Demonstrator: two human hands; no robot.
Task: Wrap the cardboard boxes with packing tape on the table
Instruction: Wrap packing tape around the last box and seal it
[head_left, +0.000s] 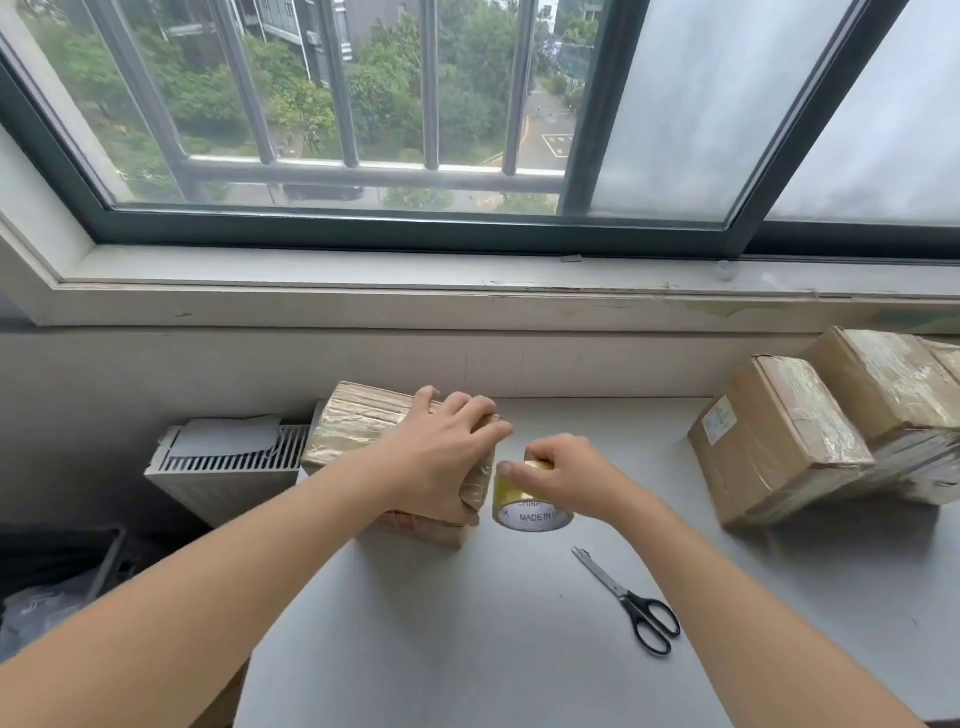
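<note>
A wide sliding window (363, 104) with vertical bars fills the upper view, trees, a grey building and a marked road behind it, and its right-hand panes are frosted; a pale, scuffed sill (415, 280) runs beneath it. Below lies the grey table (467, 623), pushed up to the wall. At its far right two taped cardboard boxes (779, 441) lean against each other, the nearer one tilted and bearing a small white shipping label (719, 420) whose print is too small to read. At the table's left rear edge sits the cardboard box (358, 421) being worked on, already wound with glossy clear tape, one end overhanging toward a white louvred radiator (228, 462) that has a grey sheet lying on top. A dark bin (57, 571) stands low at the left, blurred. The left hand (441, 457) lies spread flat over the box's right end, fingers draped across the top and thumb down its near face, pressing it in place and hiding that corner. Just beside it, the right hand (566, 478) pinches the top of a roll of yellowish packing tape (530, 506) between thumb and curled fingers; the roll stands on edge on the table, touching or nearly touching the box's side, and its white core reads "MADE IN" with "CHINA" above, partly covered by the fingers. Black-handled scissors (628, 600) lie closed on the table nearer the person, blades pointing toward the roll, apart from both hands.
</note>
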